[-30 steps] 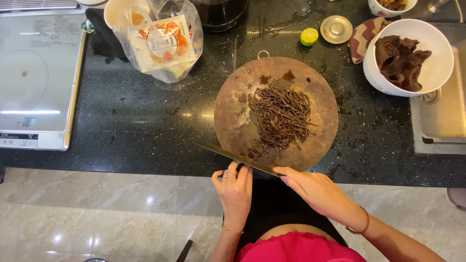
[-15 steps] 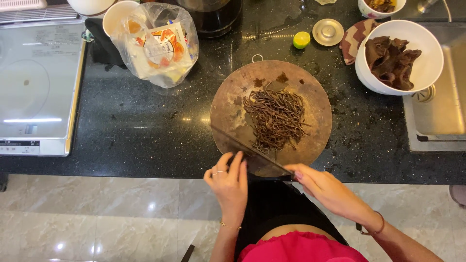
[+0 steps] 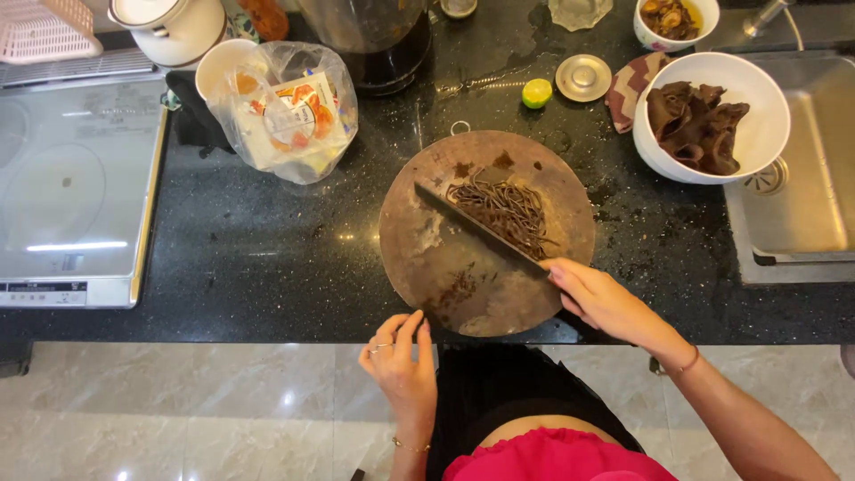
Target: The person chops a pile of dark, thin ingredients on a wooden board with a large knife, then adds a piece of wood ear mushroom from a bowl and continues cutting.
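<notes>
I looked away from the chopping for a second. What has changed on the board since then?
The knife in the right hand moved from the board's near edge up against the dark shreds. The left hand left the blade and sits at the round board edge. Shreds, white bowl and bag stayed.

Lime (image 3: 536,93), plastic bag (image 3: 289,111), induction hob (image 3: 76,191)

I see my right hand (image 3: 598,300) holding a knife (image 3: 481,228) against dark shreds (image 3: 499,210) on the round board (image 3: 419,258), centre frame
</notes>
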